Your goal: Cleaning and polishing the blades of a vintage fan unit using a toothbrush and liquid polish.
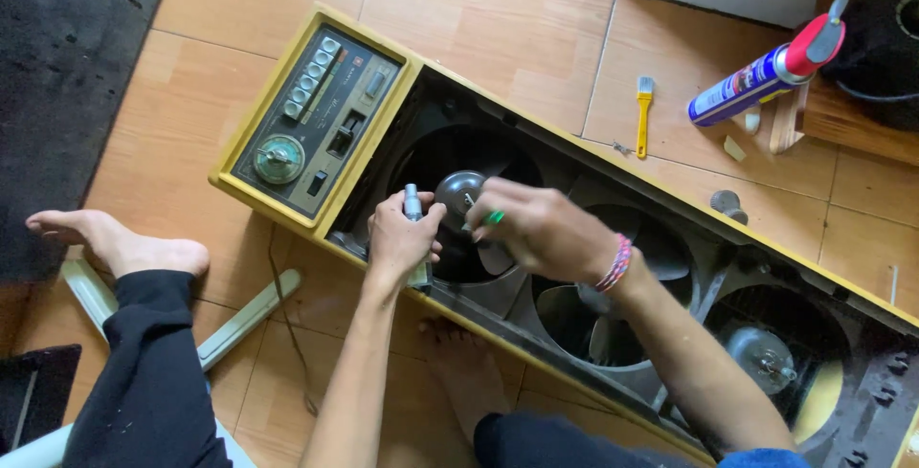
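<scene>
Old yellow fan unit (316,224) lies opened up on the tile floor, the round motor hub (458,190) sitting near its left end, right of the control panel (311,123). Left hand (402,238) is wrapped around a small grey tube (413,202) just beside the hub. Right hand (541,231) pinches a green-handled tool (492,218) against it. Spray can (766,74) and yellow brush (643,114) lie far right.

left hand (402,236): fingers curled shut, wrist raised | right hand (536,229): fingers pinched, forearm reaching in from right

Small grey bottle (414,205) upright beside green-handled tool (492,218) over fan hub.
</scene>
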